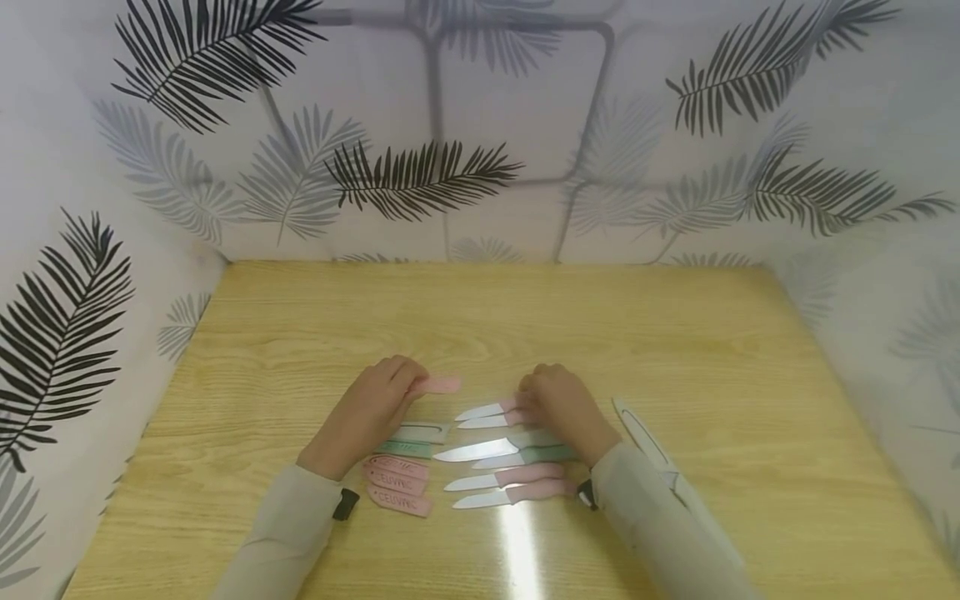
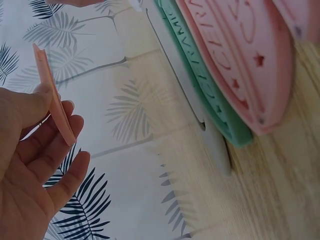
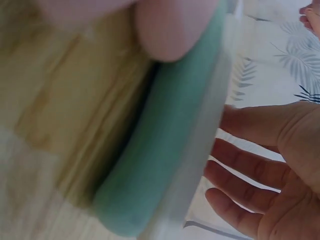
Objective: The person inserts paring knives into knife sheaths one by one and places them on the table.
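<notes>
Plainly, my left hand [image 1: 375,398] pinches a pink sheath [image 1: 441,384], beyond and left of the green knife [image 1: 551,453] — the left wrist view shows thumb against fingers, which the head view hides. My right hand [image 1: 566,408] is beyond the green knife, at two pink-handled knives [image 1: 486,422]; in the right wrist view a white handle [image 3: 196,145] covers its fingertips — I cannot tell whether they grip. Only the left wrist view shows stars on the other pink sheaths [image 2: 270,85], left of the green knife.
</notes>
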The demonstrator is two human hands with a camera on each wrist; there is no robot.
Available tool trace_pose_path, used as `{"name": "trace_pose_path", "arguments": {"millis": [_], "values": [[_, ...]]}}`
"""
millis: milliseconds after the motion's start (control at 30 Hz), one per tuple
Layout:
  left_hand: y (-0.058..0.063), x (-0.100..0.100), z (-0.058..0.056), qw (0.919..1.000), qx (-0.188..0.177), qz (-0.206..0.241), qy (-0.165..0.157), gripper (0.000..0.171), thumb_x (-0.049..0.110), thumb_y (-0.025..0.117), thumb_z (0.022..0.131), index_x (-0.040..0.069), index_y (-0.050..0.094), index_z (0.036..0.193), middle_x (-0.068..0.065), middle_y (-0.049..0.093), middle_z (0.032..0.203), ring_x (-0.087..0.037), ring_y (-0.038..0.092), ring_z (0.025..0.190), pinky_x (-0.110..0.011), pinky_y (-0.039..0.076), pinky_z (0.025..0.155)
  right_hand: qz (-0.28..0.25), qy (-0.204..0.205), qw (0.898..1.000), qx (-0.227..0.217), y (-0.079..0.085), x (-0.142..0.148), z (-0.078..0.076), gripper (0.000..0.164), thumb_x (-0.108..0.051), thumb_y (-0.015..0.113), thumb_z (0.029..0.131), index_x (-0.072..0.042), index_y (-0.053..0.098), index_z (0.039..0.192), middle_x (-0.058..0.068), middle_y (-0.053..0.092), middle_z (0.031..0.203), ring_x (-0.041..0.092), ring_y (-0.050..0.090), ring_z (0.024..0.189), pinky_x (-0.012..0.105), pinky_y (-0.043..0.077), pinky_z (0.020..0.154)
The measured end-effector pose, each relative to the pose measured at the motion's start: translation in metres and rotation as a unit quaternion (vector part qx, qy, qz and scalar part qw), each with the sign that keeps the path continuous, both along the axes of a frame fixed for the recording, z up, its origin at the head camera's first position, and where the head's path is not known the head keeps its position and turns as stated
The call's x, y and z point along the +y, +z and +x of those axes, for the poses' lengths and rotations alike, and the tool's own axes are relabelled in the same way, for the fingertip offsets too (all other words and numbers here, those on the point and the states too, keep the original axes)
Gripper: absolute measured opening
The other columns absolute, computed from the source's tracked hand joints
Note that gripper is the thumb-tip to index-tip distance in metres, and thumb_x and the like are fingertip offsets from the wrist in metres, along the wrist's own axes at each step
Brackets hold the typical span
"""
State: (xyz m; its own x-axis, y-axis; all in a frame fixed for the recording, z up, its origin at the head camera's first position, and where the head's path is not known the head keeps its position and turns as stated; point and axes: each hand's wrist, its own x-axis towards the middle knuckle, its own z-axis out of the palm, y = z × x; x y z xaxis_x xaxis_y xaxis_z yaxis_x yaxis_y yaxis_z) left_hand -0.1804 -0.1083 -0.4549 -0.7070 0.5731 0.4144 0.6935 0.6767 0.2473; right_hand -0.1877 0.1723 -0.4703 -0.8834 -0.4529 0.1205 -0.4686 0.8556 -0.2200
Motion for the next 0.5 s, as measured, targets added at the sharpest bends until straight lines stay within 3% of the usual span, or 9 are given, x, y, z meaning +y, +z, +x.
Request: {"name": "trace_pose_path", "arguments": {"millis": [500], "values": [[0.0019,-0.0007,0.0019,0.9995,-0.028,0.016,-0.001,0.018,0.011,0.059,0.095,0.0,0.06,0.109,-0.009,0.064,0.107,-0.023,0.061,0.1,-0.034,0.052,0.087,0.012,0.007,0.999,-0.051,-0.0047,-0.002,-0.008,0.015,-0.014,0.074,0.083,-0.01,0.073,0.096,0.003,0.066,0.089,0.02,0.064,0.082,0.029,0.055,0.079]]}}
